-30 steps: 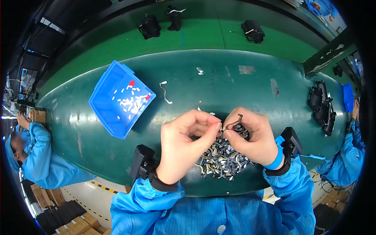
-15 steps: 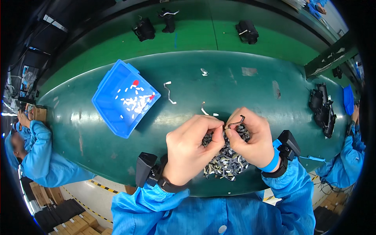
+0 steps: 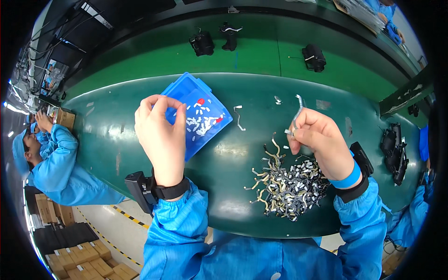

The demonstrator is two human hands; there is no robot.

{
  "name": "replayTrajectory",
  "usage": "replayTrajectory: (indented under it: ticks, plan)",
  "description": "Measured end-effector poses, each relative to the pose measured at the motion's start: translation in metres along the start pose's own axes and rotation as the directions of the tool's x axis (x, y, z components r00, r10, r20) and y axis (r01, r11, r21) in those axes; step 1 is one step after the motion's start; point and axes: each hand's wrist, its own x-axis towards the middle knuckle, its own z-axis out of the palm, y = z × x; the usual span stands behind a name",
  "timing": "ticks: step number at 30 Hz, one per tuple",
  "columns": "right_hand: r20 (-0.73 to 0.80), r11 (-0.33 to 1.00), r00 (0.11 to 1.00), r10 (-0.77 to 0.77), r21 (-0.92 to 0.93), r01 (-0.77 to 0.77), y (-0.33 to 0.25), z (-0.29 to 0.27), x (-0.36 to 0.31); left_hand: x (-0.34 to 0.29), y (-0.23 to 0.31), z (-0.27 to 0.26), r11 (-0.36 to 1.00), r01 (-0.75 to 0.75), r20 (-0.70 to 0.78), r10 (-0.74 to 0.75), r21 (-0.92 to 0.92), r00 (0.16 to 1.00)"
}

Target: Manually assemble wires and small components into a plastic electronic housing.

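Observation:
My left hand [image 3: 161, 135] is over the near left side of a blue plastic bin [image 3: 192, 149], its thumb and fingers curled together in a pinch; what they hold, if anything, cannot be made out. Small white pieces [image 3: 200, 125] and a couple of red ones [image 3: 200, 101] lie in the bin. Between thumb and fingers, my right hand [image 3: 319, 133] grips a short grey cable [image 3: 299, 109] with a light connector at its end. Below that hand spreads a pile of short cables [image 3: 296, 189] with white, black and yellowish parts.
One loose short cable [image 3: 239, 119] lies right of the bin on the green table [image 3: 224, 186]. Black assemblies [image 3: 394, 154] rest at the right end, and others [image 3: 202, 43] stand beyond the far edge. A co-worker [image 3: 51, 154] sits at the left; another sleeve shows far right.
My hands have parted: the left went from above the pile to the bin, while the right stays near the pile, raised slightly with its cable. The whole view has shifted, uncovering the pile.

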Motion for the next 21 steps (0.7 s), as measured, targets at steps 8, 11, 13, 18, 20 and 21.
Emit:
replayTrajectory:
  ticks: [8,11,13,18,20,21]
  plan:
    - [0.163,0.965,0.970,0.178,0.163,-0.204,-0.002,0.016,0.014,-0.015,0.050,-0.011,0.728,-0.455,-0.121,0.464,-0.513,0.878]
    - [0.199,0.948,0.956,0.217,0.192,-0.255,-0.005,0.015,0.010,-0.025,0.063,-0.012,0.674,-0.491,-0.107,0.527,-0.552,0.843]
    - [0.256,0.933,0.939,0.228,0.219,-0.286,-0.005,0.013,0.009,-0.028,0.063,-0.011,0.657,-0.499,-0.113,0.537,-0.566,0.836]
    - [0.327,0.923,0.915,0.237,0.220,-0.317,-0.005,0.009,0.012,-0.029,0.066,-0.016,0.657,-0.416,-0.058,0.494,-0.629,0.867]
    - [0.352,0.919,0.903,0.246,0.210,-0.333,-0.007,0.009,0.015,-0.030,0.065,-0.017,0.650,-0.397,-0.054,0.481,-0.648,0.875]
    - [0.372,0.921,0.895,0.248,0.196,-0.337,-0.009,0.009,0.016,-0.030,0.064,-0.017,0.640,-0.379,-0.049,0.470,-0.668,0.881]
